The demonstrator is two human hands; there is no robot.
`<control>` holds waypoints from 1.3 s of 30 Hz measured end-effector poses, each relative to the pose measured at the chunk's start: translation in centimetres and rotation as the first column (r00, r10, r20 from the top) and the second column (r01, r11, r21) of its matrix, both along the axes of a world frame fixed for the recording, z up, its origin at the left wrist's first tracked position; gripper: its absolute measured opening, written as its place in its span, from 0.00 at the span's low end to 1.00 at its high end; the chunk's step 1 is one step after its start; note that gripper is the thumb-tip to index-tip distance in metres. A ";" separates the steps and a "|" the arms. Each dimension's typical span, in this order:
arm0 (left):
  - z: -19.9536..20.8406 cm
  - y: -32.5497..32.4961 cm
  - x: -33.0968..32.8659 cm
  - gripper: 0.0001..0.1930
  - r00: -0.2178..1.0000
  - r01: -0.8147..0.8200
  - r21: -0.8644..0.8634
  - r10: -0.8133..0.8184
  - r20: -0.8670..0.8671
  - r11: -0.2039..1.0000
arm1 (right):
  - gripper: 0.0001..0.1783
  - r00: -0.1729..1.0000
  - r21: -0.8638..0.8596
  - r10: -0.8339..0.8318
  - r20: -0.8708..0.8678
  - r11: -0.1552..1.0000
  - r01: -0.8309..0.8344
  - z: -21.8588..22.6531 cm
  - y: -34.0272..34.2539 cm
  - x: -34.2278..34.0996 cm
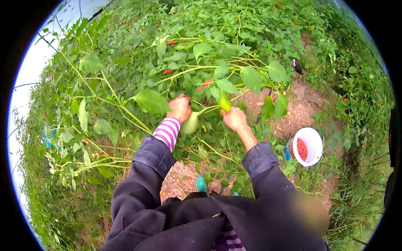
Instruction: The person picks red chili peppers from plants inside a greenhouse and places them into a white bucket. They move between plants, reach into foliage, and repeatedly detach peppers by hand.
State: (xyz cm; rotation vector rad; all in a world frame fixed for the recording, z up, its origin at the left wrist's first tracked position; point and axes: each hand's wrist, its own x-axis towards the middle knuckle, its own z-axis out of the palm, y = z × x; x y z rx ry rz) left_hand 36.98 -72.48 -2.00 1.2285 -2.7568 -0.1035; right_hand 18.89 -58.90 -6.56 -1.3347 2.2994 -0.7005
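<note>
My left hand (180, 108), coming out of a purple-and-white striped cuff, reaches into a chili plant with its fingers curled. Leaves and the hand itself hide what the fingertips hold, if anything. To the right, my right hand (235, 119) is closed at a green chili branch (208, 109), just under a yellow-green leaf (225, 101). Red chilies (205, 85) hang slightly above and between both hands. Another red chili (167, 72) shows farther up, above my left hand. A pale green leaf (190, 124) lies beside my left wrist.
A white bucket (319, 146) with red chilies (302, 149) in it stands at the right on the ground. Bare brown soil (297, 104) shows behind it. Long branches (125, 109) stretch across the left. A teal boot (201, 184) shows below. Dense chili plants surround me.
</note>
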 end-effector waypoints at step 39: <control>8.0 0.3 1.3 0.06 0.954 0.294 0.742 -0.236 -0.186 0.602 | 0.14 0.514 -0.186 -0.015 0.858 0.923 0.337 6.3 -3.8 -1.6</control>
